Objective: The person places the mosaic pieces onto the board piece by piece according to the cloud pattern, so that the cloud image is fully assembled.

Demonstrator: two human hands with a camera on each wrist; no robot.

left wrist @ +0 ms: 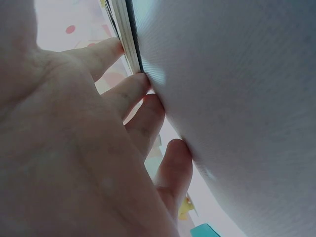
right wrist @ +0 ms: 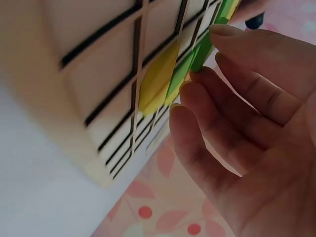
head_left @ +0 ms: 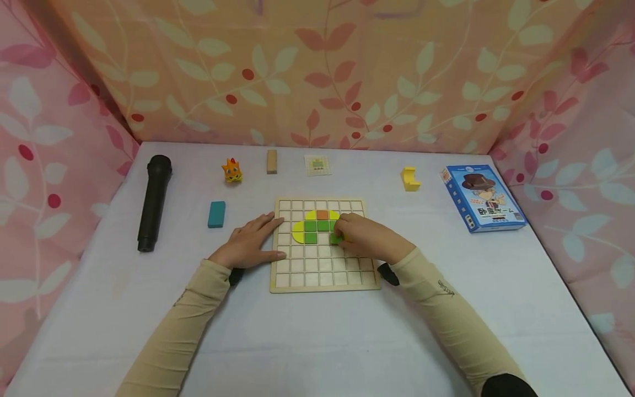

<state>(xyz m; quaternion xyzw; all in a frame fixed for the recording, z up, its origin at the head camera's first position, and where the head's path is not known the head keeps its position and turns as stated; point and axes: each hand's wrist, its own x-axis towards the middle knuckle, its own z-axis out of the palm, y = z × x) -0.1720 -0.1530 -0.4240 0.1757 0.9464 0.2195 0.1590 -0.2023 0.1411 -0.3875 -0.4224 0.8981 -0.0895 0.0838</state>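
While the left hand (head_left: 252, 242) lies flat with straight fingers (left wrist: 133, 91) against the left edge of the wooden grid board (head_left: 324, 273), my right hand (head_left: 364, 237) sits over the coloured pieces on the board, its fingers (right wrist: 217, 98) curled onto a green piece (head_left: 337, 239) and pinching it at the right end of the pattern. That green piece rests on the grid just right of the green squares (head_left: 317, 226), which lie between a yellow rounded piece (head_left: 297, 231) on the left and an orange square (head_left: 322, 214) above. From the right wrist view I see fingertips touching the green edge beside a yellow piece (right wrist: 157, 79); whether the thumb also presses it I cannot quite tell, since the palm fills the view. The board lies in the middle of the pale worktop (head_left: 317, 342). Around it, well apart, I see a black microphone (head_left: 154, 202) at far left, a teal block (head_left: 216, 214) near the left hand, a small orange toy figure (head_left: 232, 170), a wooden block (head_left: 272, 161), a small pattern card (head_left: 317, 165), a yellow shaped piece (head_left: 409, 179) and a blue game box (head_left: 481, 198) at the right.
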